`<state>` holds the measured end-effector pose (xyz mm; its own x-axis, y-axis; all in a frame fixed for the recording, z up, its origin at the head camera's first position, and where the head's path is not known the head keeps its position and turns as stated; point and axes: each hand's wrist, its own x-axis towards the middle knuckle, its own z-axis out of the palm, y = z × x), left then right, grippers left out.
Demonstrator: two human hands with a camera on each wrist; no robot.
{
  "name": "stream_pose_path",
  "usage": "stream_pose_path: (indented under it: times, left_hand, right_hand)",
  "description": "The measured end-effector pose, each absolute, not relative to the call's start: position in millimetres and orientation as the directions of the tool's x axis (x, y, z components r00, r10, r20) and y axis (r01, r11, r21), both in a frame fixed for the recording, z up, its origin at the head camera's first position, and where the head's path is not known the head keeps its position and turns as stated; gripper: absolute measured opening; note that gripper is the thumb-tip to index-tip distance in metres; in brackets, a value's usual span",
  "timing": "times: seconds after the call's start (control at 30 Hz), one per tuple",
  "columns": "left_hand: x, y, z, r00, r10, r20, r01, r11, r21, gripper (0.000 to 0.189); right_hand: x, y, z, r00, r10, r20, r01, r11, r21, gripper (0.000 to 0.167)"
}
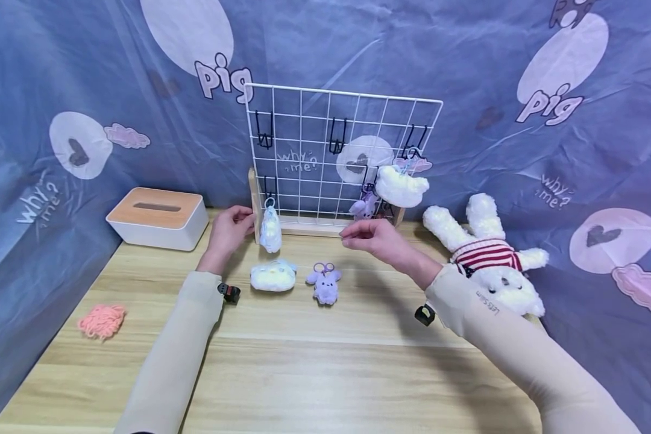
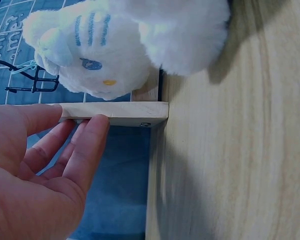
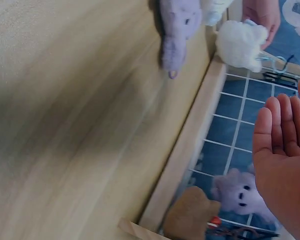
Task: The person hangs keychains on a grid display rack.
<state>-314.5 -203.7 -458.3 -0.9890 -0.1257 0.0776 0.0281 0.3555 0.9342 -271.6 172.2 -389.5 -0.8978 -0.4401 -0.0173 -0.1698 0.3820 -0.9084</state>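
Note:
A white wire grid rack (image 1: 317, 138) stands on wooden side posts at the back of the table. My left hand (image 1: 231, 232) pinches the left wooden post (image 2: 125, 109) between thumb and fingers. Beside it a white plush keychain (image 1: 270, 230) with blue stripes hangs from a black hook. My right hand (image 1: 377, 241) hovers before the rack's lower right part, its fingers nearly straight and holding nothing. Near it hang a purple plush keychain (image 3: 240, 192) and a white plush keychain (image 1: 401, 187). Another white plush (image 1: 273, 276) and a purple plush (image 1: 324, 284) lie on the table.
Left of the rack stands a white tissue box (image 1: 157, 218) with a wooden lid. A pink yarn bundle (image 1: 102, 321) lies at the table's left. On the right lies a large white plush toy (image 1: 490, 259) in a striped top. Black hooks (image 1: 337, 135) stick out from the grid.

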Motion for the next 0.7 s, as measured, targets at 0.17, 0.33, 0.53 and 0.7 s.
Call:
stream_pose_path:
  times: [0.17,0.33,0.53,0.7]
  left_hand:
    - [-315.2,-203.4,-456.7,-0.989,-0.125,0.073,0.024,0.357,0.934,0.034]
    - [-312.1,-202.9,-455.5,-0.991,-0.118,0.060,0.014,0.359,0.933,0.034]
    - [-310.3,-202.0,-455.6,-0.990,-0.126,0.065,0.015,0.361,0.933,0.034]
    - [-311.2,-201.2,-455.7,-0.990,-0.123,0.062,0.015,0.349,0.937,0.034]
  right_hand:
    - [-274.1,166.4,-408.8,-0.891,-0.454,-0.023,-0.177,0.392,-0.903,0.034]
    - [-275.0,162.2,-429.8,-0.881,-0.470,-0.047,-0.188,0.440,-0.878,0.037]
    - [-279.1,154.0,-443.0,-0.879,-0.477,-0.014,-0.264,0.511,-0.818,0.033]
    - [-282.1,145.6,-453.2,-0.880,-0.474,-0.038,-0.270,0.564,-0.780,0.032]
